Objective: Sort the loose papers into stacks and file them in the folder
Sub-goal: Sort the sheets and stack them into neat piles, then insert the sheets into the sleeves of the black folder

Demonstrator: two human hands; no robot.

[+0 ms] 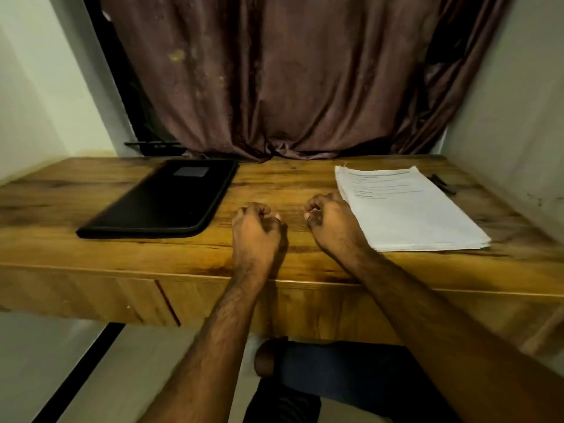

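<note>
Both hands rest mid-surface near the front edge, fingers loosely curled, each grip holding nothing. The left hand [254, 228] lies just right of the closed black folder [164, 201], which sits toward the left side. The right hand [331, 222] lies beside the paper stack [409, 210] toward the right back corner of the wooden surface [91, 254].

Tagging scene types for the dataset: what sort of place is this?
Probably a home study nook, not an office: a wood-grain desk set between plain walls, a brown fabric curtain hanging behind it, and on it a closed black folder and a white paper stack.
</note>
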